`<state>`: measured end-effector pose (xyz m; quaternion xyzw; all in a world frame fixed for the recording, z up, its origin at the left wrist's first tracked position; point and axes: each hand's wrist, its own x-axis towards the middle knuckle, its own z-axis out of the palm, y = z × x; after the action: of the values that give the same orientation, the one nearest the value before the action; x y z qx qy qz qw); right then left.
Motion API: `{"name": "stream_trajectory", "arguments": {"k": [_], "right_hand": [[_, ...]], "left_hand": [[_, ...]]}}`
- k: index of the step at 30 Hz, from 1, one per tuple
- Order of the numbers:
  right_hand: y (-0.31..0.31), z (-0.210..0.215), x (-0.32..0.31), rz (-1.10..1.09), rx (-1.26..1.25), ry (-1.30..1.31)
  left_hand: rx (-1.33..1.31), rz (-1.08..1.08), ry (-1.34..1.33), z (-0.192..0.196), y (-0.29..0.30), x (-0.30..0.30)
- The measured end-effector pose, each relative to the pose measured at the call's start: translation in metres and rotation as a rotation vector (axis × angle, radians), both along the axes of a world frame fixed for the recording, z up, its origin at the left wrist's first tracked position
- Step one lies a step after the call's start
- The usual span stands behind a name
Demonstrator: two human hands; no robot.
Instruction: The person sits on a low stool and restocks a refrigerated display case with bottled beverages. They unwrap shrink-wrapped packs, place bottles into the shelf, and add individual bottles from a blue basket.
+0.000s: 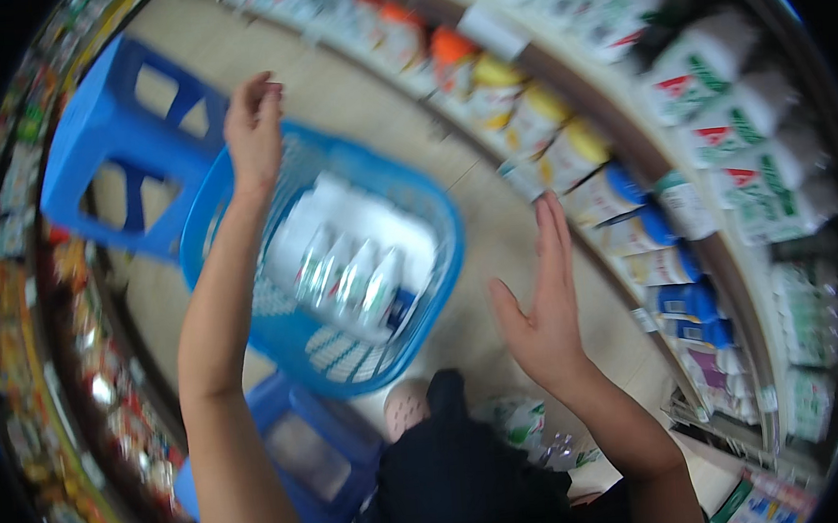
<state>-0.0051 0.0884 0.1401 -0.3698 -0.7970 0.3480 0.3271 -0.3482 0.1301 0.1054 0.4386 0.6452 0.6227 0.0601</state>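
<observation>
**Both hands up over the blue basket, nothing in either**

I'm looking down from the head camera into a shop aisle, and the picture is smeared with motion blur. My left hand (254,127) is raised at the far rim of the blue plastic basket (438,260), fingers bunched loosely together and pointing up. I can't tell whether the hand touches the rim or just hangs in front of it; I see nothing gripped in it. My right hand (539,307) is wide open, palm flat, fingers straight and together, thumb spread out to the left. It holds nothing and sits just to the right of the basket, clear of its wall.

The basket lies between my two forearms, tilted in the view, with a mesh-patterned wall. Inside it I see white packets (355,256) lying in a bunch, some with silvery and green markings; details are too blurred to make out.

Beyond the basket stands a blue plastic stool (115,156) on the pale floor, and a second blue stool (306,454) sits just below the basket, near my left elbow. To my right runs a shelf rack (721,269) packed with white bags and coloured pouches. Down the left edge runs another rack of small goods (25,318), too blurred to read.
</observation>
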Motion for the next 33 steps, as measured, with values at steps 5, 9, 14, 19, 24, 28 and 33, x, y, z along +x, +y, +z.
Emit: {"name": "stream_trajectory", "arguments": {"k": [5,9,14,19,24,28,33], "right_hand": [[-0.06,-0.047,0.041,0.101,-0.252,-0.285],[-0.08,-0.057,0.058,0.096,-0.373,-0.379],[-0.087,-0.062,0.066,0.04,-0.429,-0.331],[-0.087,-0.061,0.063,0.041,-0.455,-0.328],[-0.087,-0.073,0.065,0.052,-0.48,-0.389],[-0.09,-0.094,0.073,0.001,-0.457,-0.314],[-0.084,-0.087,0.069,0.028,-0.482,-0.291]], "left_hand": [[-0.956,-0.126,0.186,-0.134,-0.086,-0.022],[-1.438,-0.283,0.404,-0.168,-0.105,0.002],[-1.552,-0.365,0.166,-0.181,-0.104,-0.026],[-1.401,-0.25,-0.19,-0.218,-0.111,-0.042],[-1.431,-0.245,-0.308,-0.219,-0.111,-0.045],[-1.362,-0.347,-0.418,-0.211,-0.096,-0.024],[-1.29,-0.343,-0.556,-0.17,-0.091,-0.006]]}}
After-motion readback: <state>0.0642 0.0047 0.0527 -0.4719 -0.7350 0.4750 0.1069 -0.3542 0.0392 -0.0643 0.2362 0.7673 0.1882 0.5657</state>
